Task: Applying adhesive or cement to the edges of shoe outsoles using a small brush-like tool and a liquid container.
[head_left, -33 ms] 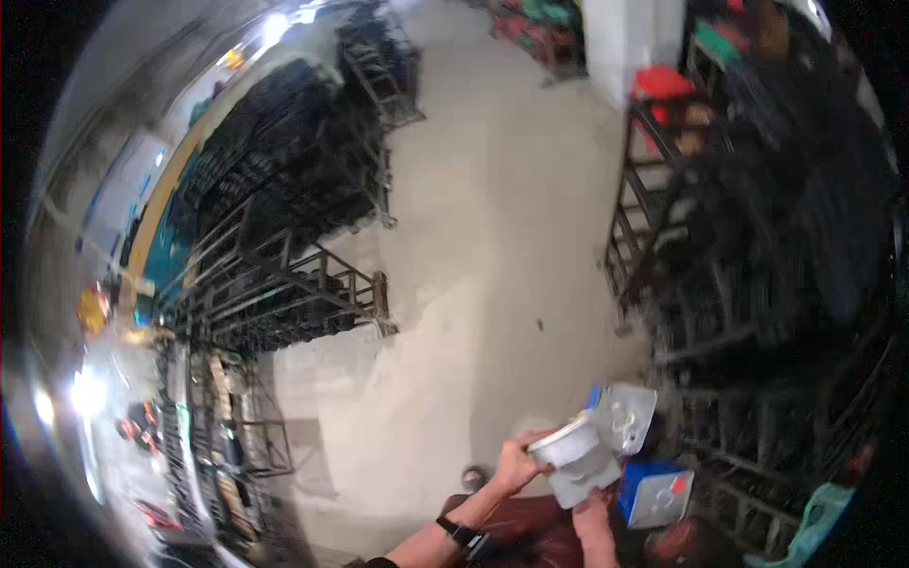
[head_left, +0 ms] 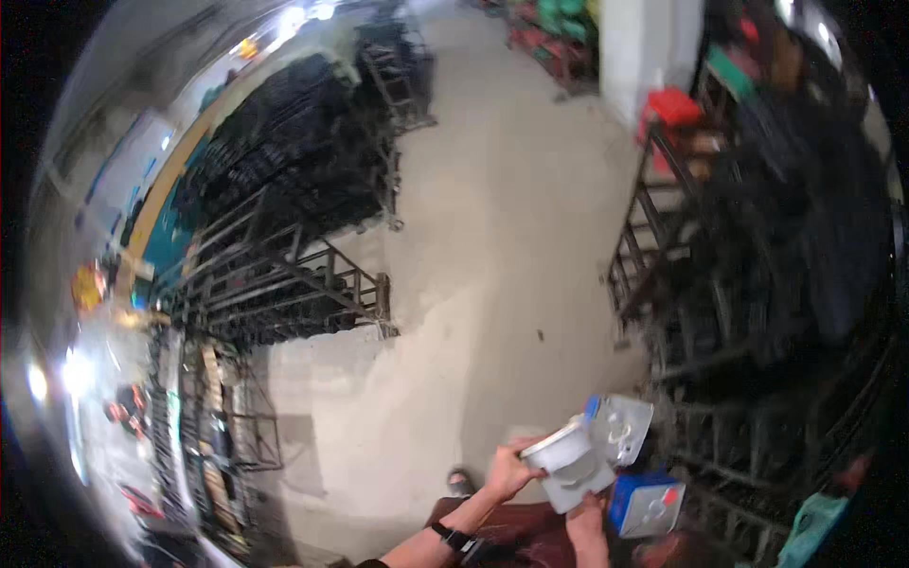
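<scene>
My left hand grips the left side of a white and grey container with a round white upper part and a flat, pale grey lower part. My right hand is at its lower edge, fingers closed against it. Whether this is one piece or two pressed together, I cannot tell. Just right of it is a square metal tin with a silver top and a blue side. A blue tin with a silver top and a red cap stands beside my right hand.
Dark metal racks with black items line the left; more dark racks line the right. Between them runs a pale floor. A white pillar and a red object stand far right. A pale green cloth-like item is at lower right.
The view has shifted slightly, so hands, container and tins appear a little left and lower. Both hands keep the same hold.
</scene>
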`<state>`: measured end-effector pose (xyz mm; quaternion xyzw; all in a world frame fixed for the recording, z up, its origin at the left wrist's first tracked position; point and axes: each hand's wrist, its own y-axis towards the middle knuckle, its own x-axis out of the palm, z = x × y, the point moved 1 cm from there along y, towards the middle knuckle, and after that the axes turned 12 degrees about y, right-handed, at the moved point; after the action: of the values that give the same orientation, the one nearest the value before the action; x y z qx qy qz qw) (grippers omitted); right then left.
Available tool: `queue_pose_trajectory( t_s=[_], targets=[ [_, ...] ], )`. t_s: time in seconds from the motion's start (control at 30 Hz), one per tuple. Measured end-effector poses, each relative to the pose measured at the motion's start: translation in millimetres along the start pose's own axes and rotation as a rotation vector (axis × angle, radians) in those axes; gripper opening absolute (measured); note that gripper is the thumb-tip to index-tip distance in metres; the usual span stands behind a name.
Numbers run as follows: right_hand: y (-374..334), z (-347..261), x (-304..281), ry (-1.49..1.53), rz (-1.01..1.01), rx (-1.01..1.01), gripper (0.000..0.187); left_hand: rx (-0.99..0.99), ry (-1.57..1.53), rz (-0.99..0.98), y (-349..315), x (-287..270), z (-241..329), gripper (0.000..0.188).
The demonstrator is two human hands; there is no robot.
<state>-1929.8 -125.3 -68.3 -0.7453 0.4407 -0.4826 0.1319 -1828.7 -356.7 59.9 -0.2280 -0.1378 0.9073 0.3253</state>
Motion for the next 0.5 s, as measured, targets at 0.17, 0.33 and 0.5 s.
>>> queue_pose_trajectory(
  t_s=[0.17,0.33,0.5],
  targets=[
    [-93.5,50.9,201.9,0.248,-0.287,0.193,0.075,0.069,-0.223,0.216,-72.6,-170.6,-12.0,0.060],
    [-163.1,188.8,348.2,-0.124,-0.309,0.081,0.079,0.065,-0.446,0.407,-146.0,-354.0,-69.1,0.053],
    [-208.3,290.2,508.1,-0.337,-0.608,0.359,0.078,0.184,-0.564,0.786,-205.8,-496.8,-126.9,0.057]
  ],
)
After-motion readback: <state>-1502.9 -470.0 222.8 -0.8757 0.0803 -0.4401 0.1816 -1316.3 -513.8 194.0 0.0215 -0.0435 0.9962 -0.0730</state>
